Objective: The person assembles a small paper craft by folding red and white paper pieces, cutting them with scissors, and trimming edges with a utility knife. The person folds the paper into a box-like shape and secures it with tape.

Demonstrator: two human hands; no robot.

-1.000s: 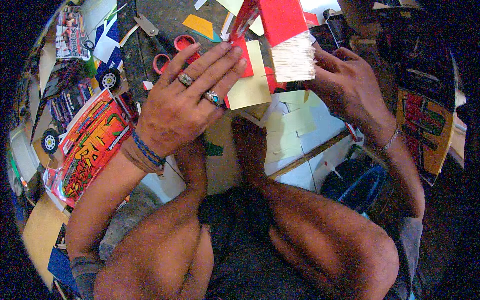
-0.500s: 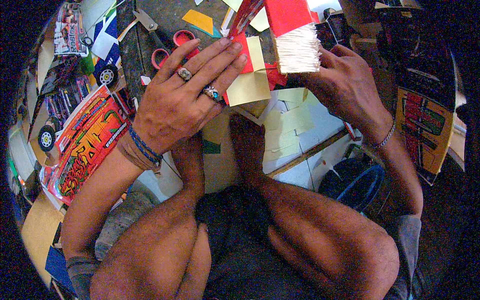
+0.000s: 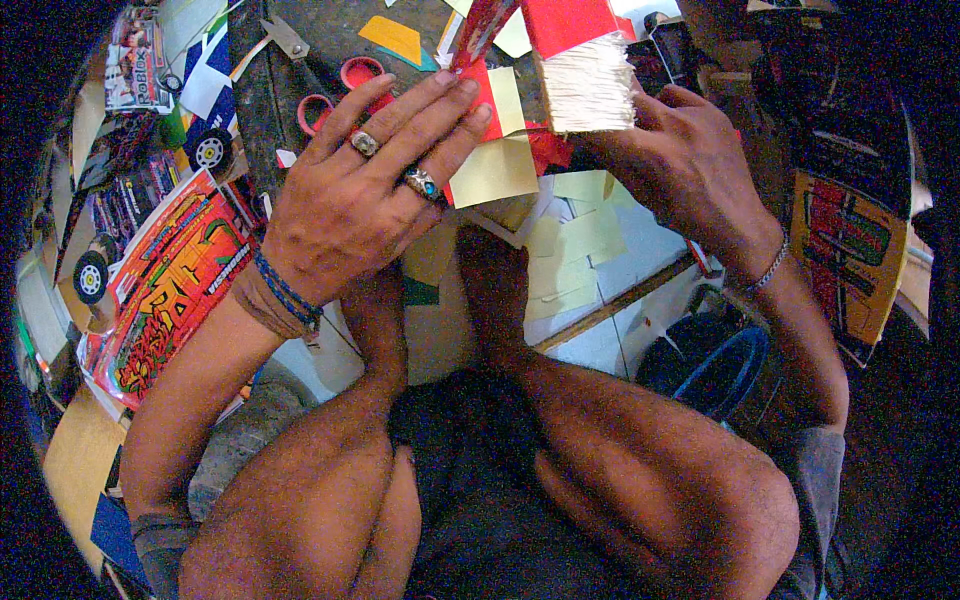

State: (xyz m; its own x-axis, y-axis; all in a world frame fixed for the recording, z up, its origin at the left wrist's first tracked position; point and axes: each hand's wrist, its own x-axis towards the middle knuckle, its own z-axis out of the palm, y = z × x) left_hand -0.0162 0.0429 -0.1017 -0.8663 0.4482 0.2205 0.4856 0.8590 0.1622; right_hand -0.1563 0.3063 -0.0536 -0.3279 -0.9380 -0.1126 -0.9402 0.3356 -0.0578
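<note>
While your left hand (image 3: 350,205) lies flat and open on the red paper piece (image 3: 478,75), your right hand (image 3: 690,160) seemingly grips its fringed white edge (image 3: 590,90), scraps crowding close around.

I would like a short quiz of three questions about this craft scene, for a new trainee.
1. True or false: the left hand lies with fingers spread on the red and yellow paper piece.
2. What does the right hand touch? A) red-handled scissors B) red block with white fringed paper edge C) blue plastic basin
3. Fill in: the red-handled scissors lie on the ____ side of the left hand.

Key
1. True
2. B: the red block with white fringed paper edge, not the blue plastic basin.
3. far
</note>
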